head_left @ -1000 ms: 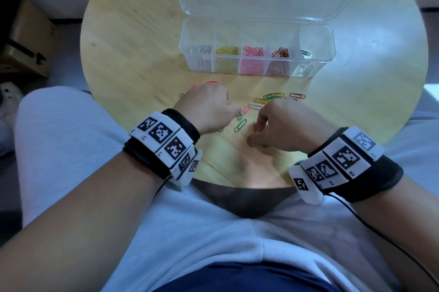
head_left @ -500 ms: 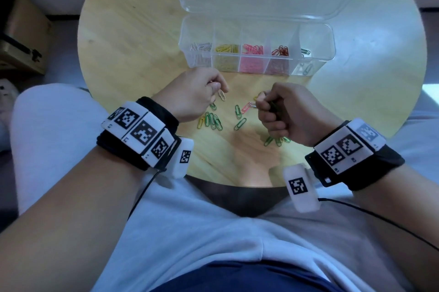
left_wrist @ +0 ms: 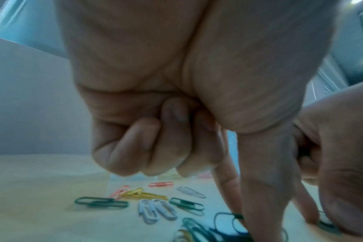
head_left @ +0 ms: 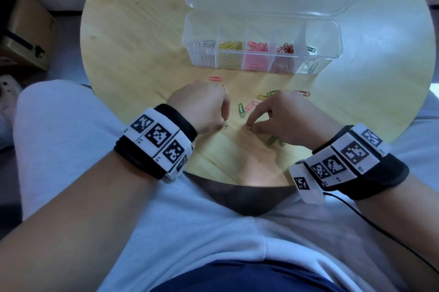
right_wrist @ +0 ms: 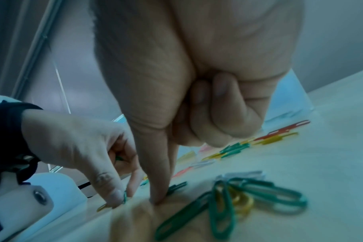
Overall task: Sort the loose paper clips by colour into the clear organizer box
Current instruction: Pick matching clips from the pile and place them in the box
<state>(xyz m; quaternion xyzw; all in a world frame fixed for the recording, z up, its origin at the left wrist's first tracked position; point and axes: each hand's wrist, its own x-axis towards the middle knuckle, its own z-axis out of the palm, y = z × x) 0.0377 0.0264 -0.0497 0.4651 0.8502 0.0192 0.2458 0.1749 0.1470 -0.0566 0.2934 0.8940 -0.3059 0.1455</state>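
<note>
Near the organizer box (head_left: 262, 54), our left hand (head_left: 202, 107) and right hand (head_left: 285, 118) each pinch a green clip off the worktop (head_left: 133, 37).

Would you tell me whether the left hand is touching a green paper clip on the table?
Touching. In the right wrist view, the left hand pinches a green paper clip between thumb and fingertip, just above the table.

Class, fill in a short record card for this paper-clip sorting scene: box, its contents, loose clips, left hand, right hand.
box: clear organizer box, lid open
contents: white, yellow, pink, red, green clips, one colour per compartment
loose clips: mixed colours on round wooden table
left hand: pinches a green clip at the tabletop
right hand: forefinger and thumb on a clip on the table
</note>
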